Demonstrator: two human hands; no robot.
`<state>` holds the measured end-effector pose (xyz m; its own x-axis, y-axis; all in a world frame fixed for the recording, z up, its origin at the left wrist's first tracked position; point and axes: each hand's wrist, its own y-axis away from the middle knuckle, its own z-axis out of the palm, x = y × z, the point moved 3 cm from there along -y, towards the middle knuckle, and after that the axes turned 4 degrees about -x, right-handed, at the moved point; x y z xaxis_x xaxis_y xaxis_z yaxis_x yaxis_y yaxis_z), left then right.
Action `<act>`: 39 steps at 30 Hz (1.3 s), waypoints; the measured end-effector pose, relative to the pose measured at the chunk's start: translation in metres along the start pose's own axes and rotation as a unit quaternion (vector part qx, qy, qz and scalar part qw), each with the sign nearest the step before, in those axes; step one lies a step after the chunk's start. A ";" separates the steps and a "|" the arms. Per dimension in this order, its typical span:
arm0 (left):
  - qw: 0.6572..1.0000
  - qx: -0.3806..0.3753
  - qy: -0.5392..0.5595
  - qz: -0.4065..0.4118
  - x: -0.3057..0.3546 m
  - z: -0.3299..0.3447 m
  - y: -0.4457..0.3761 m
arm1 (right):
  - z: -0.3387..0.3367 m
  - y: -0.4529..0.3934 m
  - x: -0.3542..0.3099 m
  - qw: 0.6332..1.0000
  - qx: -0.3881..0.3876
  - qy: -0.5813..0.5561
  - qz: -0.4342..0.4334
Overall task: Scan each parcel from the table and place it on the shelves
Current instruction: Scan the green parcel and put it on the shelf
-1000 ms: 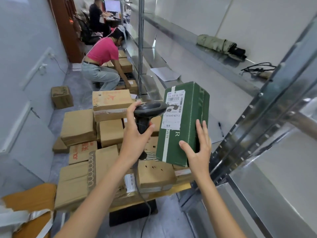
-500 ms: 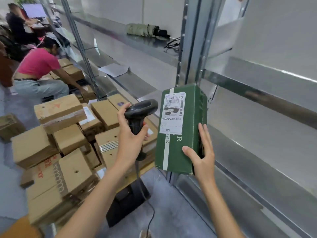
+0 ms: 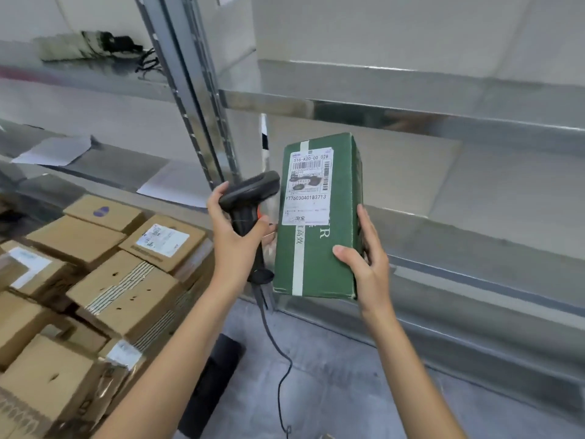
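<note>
Clearly most of the job is still ahead of you: the shelves (image 3: 411, 198) in front hold no parcels that show, while many brown parcels (image 3: 126, 280) remain stacked on the tabletop at your left. Your right hand (image 3: 368, 270) clasps the green parcel (image 3: 319, 248) upright, in the air before the shelf, label facing you. Your left hand (image 3: 235, 239) is wrapped around the scanner (image 3: 250, 193), just beside that label; whether it has read, you cannot tell.

Open shelf bay (image 3: 474, 191) right of upright post (image 3: 202, 122), cartons (image 3: 126, 280) crowding left.
</note>
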<state>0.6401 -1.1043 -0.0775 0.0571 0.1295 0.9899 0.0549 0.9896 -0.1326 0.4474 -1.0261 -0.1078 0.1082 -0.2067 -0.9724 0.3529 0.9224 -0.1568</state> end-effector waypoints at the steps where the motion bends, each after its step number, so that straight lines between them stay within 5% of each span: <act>1: 1.000 -0.018 -0.011 0.001 0.001 0.011 0.002 | -0.009 0.007 -0.003 1.000 0.023 0.000 0.001; 6: 0.990 -0.138 0.031 0.006 -0.006 0.057 0.017 | -0.049 0.051 -0.015 0.991 0.133 -0.010 0.004; 18: 0.907 -0.396 0.129 -0.059 -0.004 0.175 0.125 | -0.136 0.201 -0.066 0.935 0.352 0.030 -0.023; 26: 0.895 -0.430 0.122 0.004 0.037 0.258 0.206 | -0.219 0.265 -0.111 0.918 0.393 0.040 -0.048; 39: 0.850 -0.487 0.196 -0.036 0.067 0.428 0.332 | -0.391 0.348 -0.194 0.900 0.422 0.079 -0.070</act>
<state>0.2356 -0.7404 -0.0337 0.3361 -0.1492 0.9299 0.8609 0.4490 -0.2391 0.1861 -0.5372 -0.0414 -0.1024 -0.1912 -0.9762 0.9405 0.3010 -0.1576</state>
